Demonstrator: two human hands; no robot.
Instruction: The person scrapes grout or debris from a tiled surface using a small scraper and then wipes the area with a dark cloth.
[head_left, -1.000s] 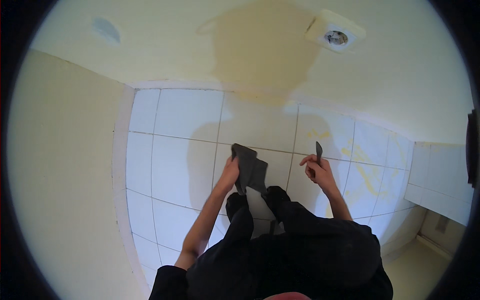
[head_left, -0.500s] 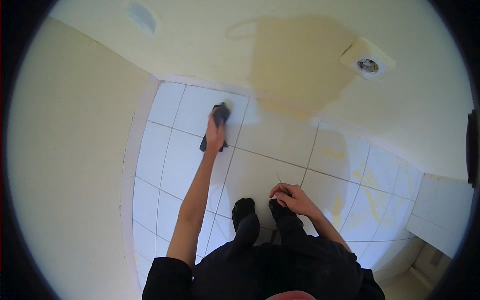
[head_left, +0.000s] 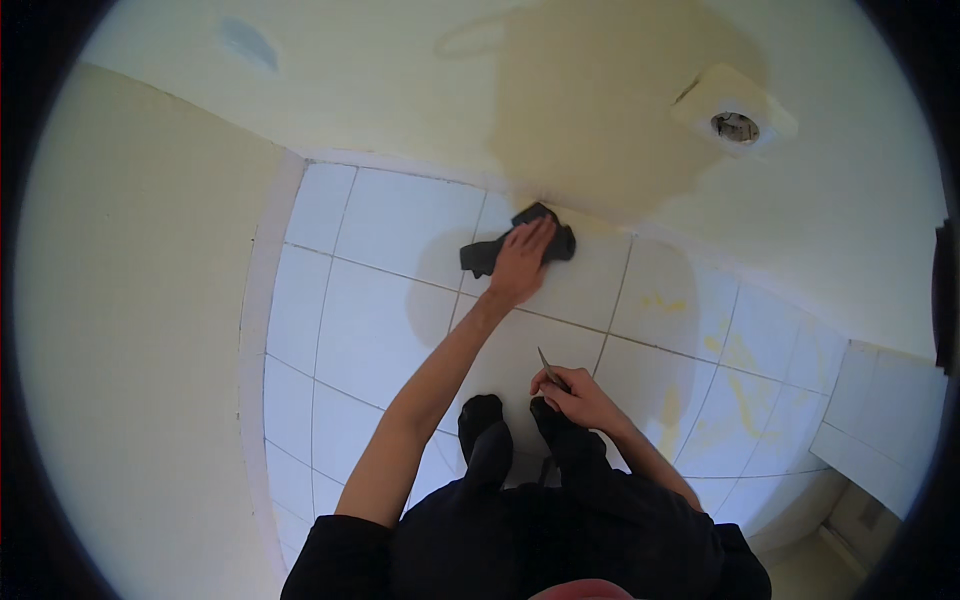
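My left hand (head_left: pixel 523 262) presses a dark grey cloth (head_left: pixel 484 256) against the white floor tiles (head_left: pixel 395 215), close to the foot of the far wall. The fingers lie over the cloth, which spreads out on both sides of them. In front of my right foot, my closed right hand (head_left: pixel 580 395) holds a thin pointed knife (head_left: pixel 549 366), its blade angled up and away from me. Most of the handle is hidden in the fingers.
Yellow smears (head_left: pixel 742 400) mark the tiles on the right. An open round socket (head_left: pixel 735 127) sits in the far wall (head_left: pixel 390 90). The left wall (head_left: pixel 150 300) bounds the floor. My black-socked feet (head_left: pixel 482 412) stand below my hands.
My left hand has moved right with the cloth, which is now more spread out beside the far wall. My right hand stays nearly in place, with the knife blade showing more clearly.
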